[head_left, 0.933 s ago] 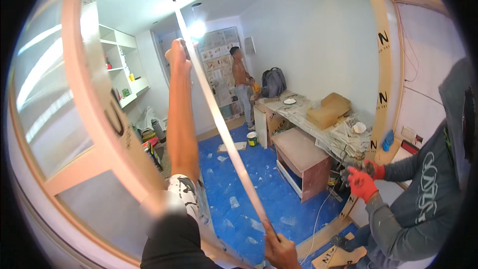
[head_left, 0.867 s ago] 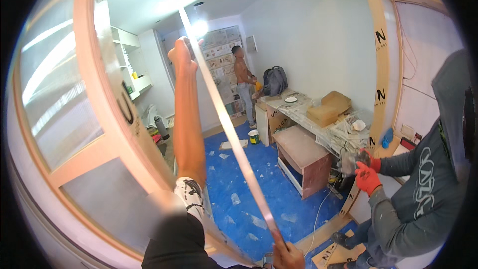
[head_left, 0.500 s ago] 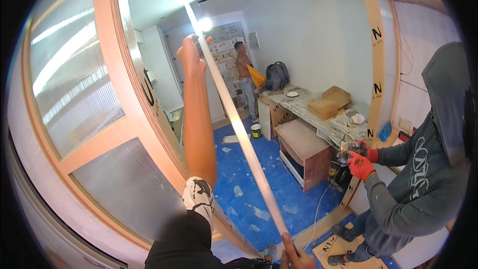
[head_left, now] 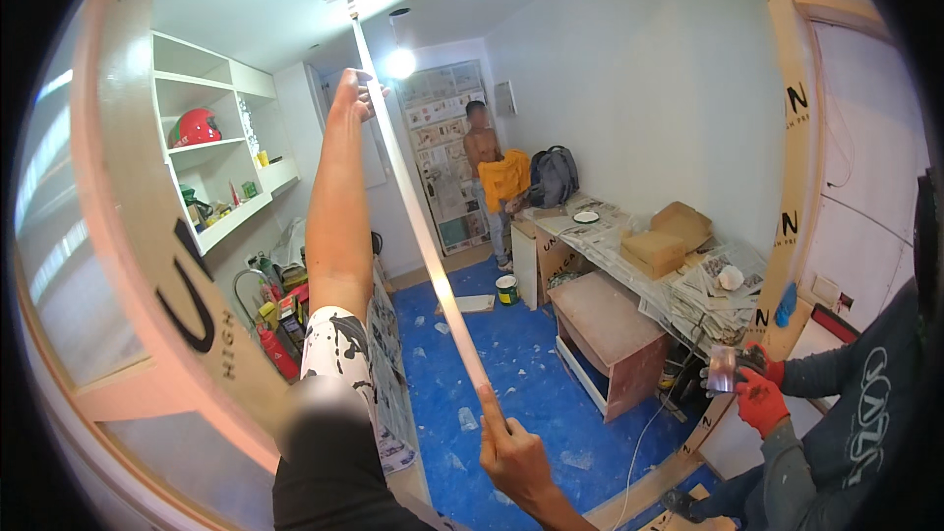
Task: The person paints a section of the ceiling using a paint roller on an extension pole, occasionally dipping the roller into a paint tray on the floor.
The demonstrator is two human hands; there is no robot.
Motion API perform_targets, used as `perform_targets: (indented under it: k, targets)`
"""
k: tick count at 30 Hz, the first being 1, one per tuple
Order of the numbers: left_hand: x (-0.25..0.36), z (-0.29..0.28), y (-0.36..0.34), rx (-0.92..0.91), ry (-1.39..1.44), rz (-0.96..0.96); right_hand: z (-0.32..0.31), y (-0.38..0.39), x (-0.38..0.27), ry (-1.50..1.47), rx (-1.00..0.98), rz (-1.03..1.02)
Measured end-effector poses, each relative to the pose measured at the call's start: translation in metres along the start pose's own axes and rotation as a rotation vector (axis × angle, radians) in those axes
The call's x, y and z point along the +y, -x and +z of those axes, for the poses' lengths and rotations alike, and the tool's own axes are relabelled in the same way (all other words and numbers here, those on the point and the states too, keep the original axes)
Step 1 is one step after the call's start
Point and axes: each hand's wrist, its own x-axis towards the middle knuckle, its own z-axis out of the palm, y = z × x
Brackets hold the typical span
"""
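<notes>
A long pale pole (head_left: pixel 423 221) slants up across the view, its top close to the bright ceiling. What sits on its far end is too small and glared to name. My left hand (head_left: pixel 356 93) is raised on an outstretched arm and wrapped round the upper part of the pole. Around the lower end my right hand (head_left: pixel 513 454) is closed, with a finger lying along the pole. A wooden door frame (head_left: pixel 187 324) with a dark printed wrap stands close beside my left arm.
Blue sheeting (head_left: pixel 447 374) with white scraps covers the floor. At right, a co-worker's red-gloved hand (head_left: pixel 762 403) holds a flat metal tool (head_left: pixel 723 370). Another person (head_left: pixel 484 152) stands at the back with yellow cloth (head_left: pixel 503 177). A newspaper-covered counter (head_left: pixel 615 236) and white shelves (head_left: pixel 211 152) flank the room.
My view has shifted, showing the shelves on the left. My right hand and the pole's lower end have moved up and left. Both hands still hold the pole.
</notes>
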Motion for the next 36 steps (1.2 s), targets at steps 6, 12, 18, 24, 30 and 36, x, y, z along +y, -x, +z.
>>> perform_targets:
  k: [6, 12, 18, 24, 30, 36]
  targets:
    - [-0.093, -0.007, -0.014, -0.114, -0.107, -0.018, 0.0, 0.008, 0.039, 0.105, -0.029, 0.093]
    - [-0.112, 0.031, -0.002, -0.144, -0.068, -0.026, -0.025, 0.015, 0.053, 0.146, -0.01, 0.084]
    - [-0.08, 0.05, 0.005, -0.202, -0.034, 0.068, -0.029, 0.005, 0.062, 0.168, 0.052, 0.023]
    - [-0.049, 0.086, 0.089, -0.077, -0.036, 0.201, -0.063, 0.047, 0.039, 0.186, 0.098, -0.014]
    - [-0.043, 0.109, 0.247, -0.017, 0.062, 0.434, -0.114, 0.199, 0.005, 0.144, 0.094, 0.068]
    - [-0.039, 0.117, 0.445, -0.155, -0.029, 0.579, -0.169, 0.369, -0.01, 0.256, 0.02, 0.114]
